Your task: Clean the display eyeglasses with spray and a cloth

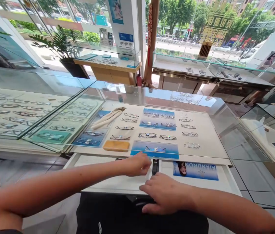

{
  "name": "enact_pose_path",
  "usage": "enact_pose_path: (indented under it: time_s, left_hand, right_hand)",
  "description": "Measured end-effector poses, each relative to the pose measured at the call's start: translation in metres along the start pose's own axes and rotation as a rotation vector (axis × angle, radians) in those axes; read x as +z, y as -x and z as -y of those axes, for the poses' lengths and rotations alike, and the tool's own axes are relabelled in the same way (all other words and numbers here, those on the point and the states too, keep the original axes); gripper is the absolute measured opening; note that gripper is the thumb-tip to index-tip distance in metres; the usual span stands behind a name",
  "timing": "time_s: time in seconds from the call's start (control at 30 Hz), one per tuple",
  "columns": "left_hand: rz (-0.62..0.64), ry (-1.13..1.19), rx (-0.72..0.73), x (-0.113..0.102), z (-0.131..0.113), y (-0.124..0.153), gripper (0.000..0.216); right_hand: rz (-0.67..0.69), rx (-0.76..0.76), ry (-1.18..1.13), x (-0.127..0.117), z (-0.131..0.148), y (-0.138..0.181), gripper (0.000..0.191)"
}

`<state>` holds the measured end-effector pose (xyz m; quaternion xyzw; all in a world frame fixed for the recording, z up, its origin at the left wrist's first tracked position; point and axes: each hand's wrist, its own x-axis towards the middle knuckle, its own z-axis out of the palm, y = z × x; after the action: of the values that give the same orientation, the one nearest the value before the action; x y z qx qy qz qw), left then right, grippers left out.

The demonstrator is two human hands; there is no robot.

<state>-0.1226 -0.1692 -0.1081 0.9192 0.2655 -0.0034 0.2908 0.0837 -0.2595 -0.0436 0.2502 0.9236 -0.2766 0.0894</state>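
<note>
My left hand [138,164] is above the pulled-out white drawer [103,185], its fingers curled in; whatever it may hold is hidden. At the drawer's front rim is my right hand [164,191], thumb apart from the loosely bent fingers, nothing seen between them. A black strip-like object [155,167] lies in the drawer between the hands. Part of another dark item [119,159] shows behind my left forearm. To the right in the drawer lies a blue printed card [195,170]. Just beyond my left hand, glasses [155,149] rest on a blue card under the glass.
The glass display case [220,130] holds rows of glasses, an orange-yellow case [116,146] and a beige cloth-like piece [108,118]. A small bottle [119,94] stands at its back. Another glass case [18,110] adjoins on the left. More cases line the windows.
</note>
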Motion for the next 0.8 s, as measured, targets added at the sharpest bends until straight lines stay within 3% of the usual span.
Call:
enact_pose_path:
  time_s: [0.1,0.2,0.27,0.4,0.53,0.7,0.8]
  left_hand:
    - [0.143,0.128,-0.084,-0.029,-0.028,0.048,0.016]
    - [0.091,0.157,-0.255,-0.052,-0.046,0.096,0.013]
    - [0.021,0.172,-0.353,-0.063,-0.049,0.127,0.016]
    - [-0.197,0.187,-0.5,-0.071,-0.037,0.175,0.028]
    - [-0.354,0.173,-0.587,-0.071,-0.024,0.205,0.034]
    - [-0.357,0.11,-0.641,-0.07,-0.035,0.224,0.048]
    - [-0.23,0.212,-0.575,-0.061,-0.057,0.232,0.052]
  right_hand:
    - [-0.04,-0.033,0.083,-0.003,0.004,0.016,0.087]
    - [-0.107,0.045,0.148,0.001,0.001,0.05,0.119]
    - [-0.214,0.157,0.208,0.009,-0.007,0.078,0.126]
    - [-0.438,0.392,0.34,0.031,-0.029,0.12,0.127]
    - [-0.559,0.486,0.431,0.044,-0.046,0.133,0.118]
    - [-0.622,0.544,0.465,0.044,-0.067,0.132,0.117]
    - [-0.662,0.573,0.459,0.041,-0.081,0.13,0.117]
